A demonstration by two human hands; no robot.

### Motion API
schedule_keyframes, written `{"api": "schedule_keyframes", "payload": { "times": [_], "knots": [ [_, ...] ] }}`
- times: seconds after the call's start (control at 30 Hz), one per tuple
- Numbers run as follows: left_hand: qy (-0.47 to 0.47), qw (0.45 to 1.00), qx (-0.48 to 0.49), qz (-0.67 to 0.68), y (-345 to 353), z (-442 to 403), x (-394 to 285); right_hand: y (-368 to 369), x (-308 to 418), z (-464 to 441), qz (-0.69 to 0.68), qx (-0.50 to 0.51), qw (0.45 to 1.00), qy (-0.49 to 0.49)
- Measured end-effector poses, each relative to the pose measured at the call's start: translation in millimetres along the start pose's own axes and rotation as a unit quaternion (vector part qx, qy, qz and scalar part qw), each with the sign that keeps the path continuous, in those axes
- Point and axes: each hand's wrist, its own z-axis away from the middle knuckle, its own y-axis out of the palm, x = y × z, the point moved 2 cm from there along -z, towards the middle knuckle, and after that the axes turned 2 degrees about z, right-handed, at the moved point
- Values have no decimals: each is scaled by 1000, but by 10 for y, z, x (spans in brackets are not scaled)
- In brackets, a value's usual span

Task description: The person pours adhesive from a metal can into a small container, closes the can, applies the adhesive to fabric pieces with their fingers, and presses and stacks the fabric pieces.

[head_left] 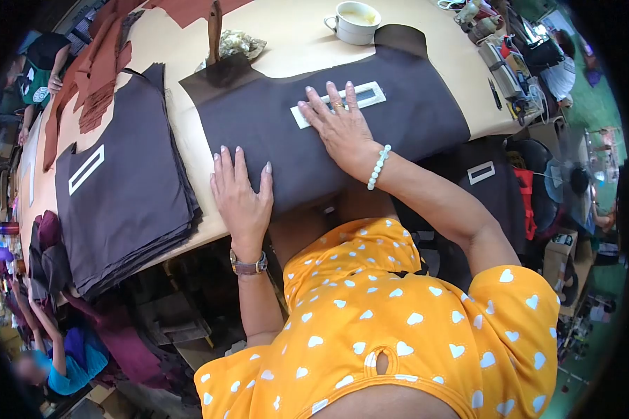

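The wide dark-grey cloth piece (286, 143) is looking matt and smooth. The round white ceramic cup (355, 30) is showing a glossy glaze, the slim brown handle (214, 31) is appearing wooden, and the flat cream desk (293, 50) is looking smooth.

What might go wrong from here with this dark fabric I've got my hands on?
The right hand lies across the white rectangular frame; if the frame is loose, uneven pressure could skew it on the dark fabric panel. The white cup stands right by the panel's far edge, so moving the cloth might knock it and let the pale yellow contents stain it.
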Motion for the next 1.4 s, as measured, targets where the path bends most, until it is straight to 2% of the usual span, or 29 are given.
{"api": "schedule_keyframes", "payload": {
  "times": [0.27,0.37,0.47,0.5,0.57,0.6,0.67,0.73,0.83,0.97,1.07,1.13,1.17,1.23,1.27,1.37,1.4],
  "knots": [
    [10,1000,-10,-14,15,-5,10,-21,30,-4,-61,-5,998,-33],
    [14,999,-23,-23,6,-59,4,51,-38,30,-144,-35,986,-74],
    [6,999,-15,-30,-60,-153,-18,63,-281,41,-333,61,930,-142],
    [1,1000,-7,-27,-88,-205,-9,125,-394,30,-372,7,917,-146],
    [-32,999,-1,-21,-115,-330,27,303,-726,71,-430,-136,889,-73],
    [-58,996,-23,-62,-106,-380,63,398,-926,115,-454,-207,866,-35],
    [-107,982,-66,-140,-65,-478,144,616,-1375,230,-395,-265,872,118],
    [-141,979,-48,-142,-42,-569,209,870,-1744,405,-333,-249,855,311],
    [-144,985,-56,-75,61,-665,301,1045,-2039,509,-335,-117,803,478],
    [-176,980,-38,85,118,-783,337,1020,-2097,301,-386,-81,806,441],
    [-243,930,-62,270,111,-859,385,1158,-2157,129,-447,-131,780,419],
    [-124,908,-113,383,-49,-913,296,1179,-2135,92,-457,-190,758,426],
    [-107,891,-116,425,-140,-933,272,1177,-2109,101,-464,-222,745,424],
    [-107,889,-133,426,-437,-900,100,1211,-2083,141,-466,-285,726,417],
    [-103,888,-146,423,-574,-860,-35,1152,-2069,199,-473,-285,722,416],
    [-116,852,-95,501,-716,-680,-136,989,-2003,464,-485,-296,720,400],
    [-119,869,-46,477,-719,-596,-108,959,-2011,594,-487,-273,721,410]
  ]
}}
